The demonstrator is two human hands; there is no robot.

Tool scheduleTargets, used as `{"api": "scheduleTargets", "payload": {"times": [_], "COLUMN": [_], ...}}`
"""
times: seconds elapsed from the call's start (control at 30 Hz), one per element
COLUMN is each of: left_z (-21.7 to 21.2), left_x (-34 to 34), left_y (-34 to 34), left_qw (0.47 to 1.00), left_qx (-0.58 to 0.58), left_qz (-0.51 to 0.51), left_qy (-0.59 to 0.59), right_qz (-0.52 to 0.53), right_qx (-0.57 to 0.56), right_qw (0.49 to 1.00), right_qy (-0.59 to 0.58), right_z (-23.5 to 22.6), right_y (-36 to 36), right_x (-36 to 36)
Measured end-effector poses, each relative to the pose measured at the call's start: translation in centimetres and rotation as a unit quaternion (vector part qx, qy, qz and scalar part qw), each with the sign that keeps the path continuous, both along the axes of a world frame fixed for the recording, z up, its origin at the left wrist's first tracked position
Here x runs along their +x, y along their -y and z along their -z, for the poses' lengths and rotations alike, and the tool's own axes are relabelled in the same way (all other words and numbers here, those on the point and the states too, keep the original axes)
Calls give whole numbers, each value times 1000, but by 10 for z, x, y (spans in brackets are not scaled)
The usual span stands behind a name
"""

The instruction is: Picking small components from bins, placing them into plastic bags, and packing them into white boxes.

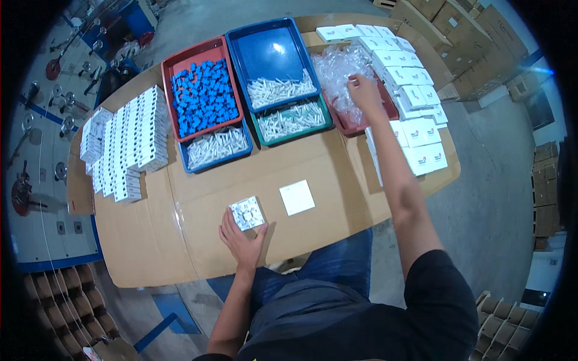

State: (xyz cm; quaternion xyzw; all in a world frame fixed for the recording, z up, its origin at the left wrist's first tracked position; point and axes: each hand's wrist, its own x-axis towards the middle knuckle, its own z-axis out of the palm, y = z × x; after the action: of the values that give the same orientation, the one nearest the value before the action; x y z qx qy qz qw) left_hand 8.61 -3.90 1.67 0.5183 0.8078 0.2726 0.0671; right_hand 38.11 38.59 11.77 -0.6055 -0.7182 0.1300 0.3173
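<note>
My left hand (242,242) rests on the cardboard-covered table, its thumb and fingers on two sides of a small square white piece (247,213) whose upper face shows uneven silvery-white detail. Just right of it a flat white square (297,198) lies by itself. My right arm stretches far out to a red tray (388,103) heaped with crumpled clear plastic bags (339,72). There my right hand (365,95) is over the bags with its fingers curled together; what they pinch, if anything, is too small to tell.
Blue plastic parts (205,96) fill another red tray. White plugs lie in a blue tray (265,45), a green tray (295,139) and a lower blue tray (186,163). Stacked white boxes (135,135) stand left; flat white packages (415,135) line the right edge.
</note>
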Motion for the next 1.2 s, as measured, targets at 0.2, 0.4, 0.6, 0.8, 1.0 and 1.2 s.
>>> {"api": "scheduleTargets", "payload": {"times": [0.2, 0.4, 0.6, 0.8, 1.0, 1.2], "left_z": [-2, 2, -4, -3, 0, -18], "left_x": [0, -1, -1, 1, -2, 5], "left_y": [-5, -5, -6, -8, 6, -12], "left_qw": [1000, 999, 997, 999, 1000, 949], "left_qx": [-8, -30, -66, -49, -11, 196], "left_qz": [7, 15, 9, 16, 11, -17], "left_qy": [8, -32, -25, -17, 16, 246], "right_qz": [52, -23, 31, 30, 6, -211], "right_qx": [11, 30, 5, 173, 90, -88], "right_qw": [992, 994, 990, 984, 976, 895], "right_qy": [111, 103, 138, 0, -198, -383], "right_z": [16, 43, 53, 24, -58, -97], "right_y": [-160, -218, -236, -223, -123, 69], "right_x": [41, 45, 36, 57, 37, 11]}}
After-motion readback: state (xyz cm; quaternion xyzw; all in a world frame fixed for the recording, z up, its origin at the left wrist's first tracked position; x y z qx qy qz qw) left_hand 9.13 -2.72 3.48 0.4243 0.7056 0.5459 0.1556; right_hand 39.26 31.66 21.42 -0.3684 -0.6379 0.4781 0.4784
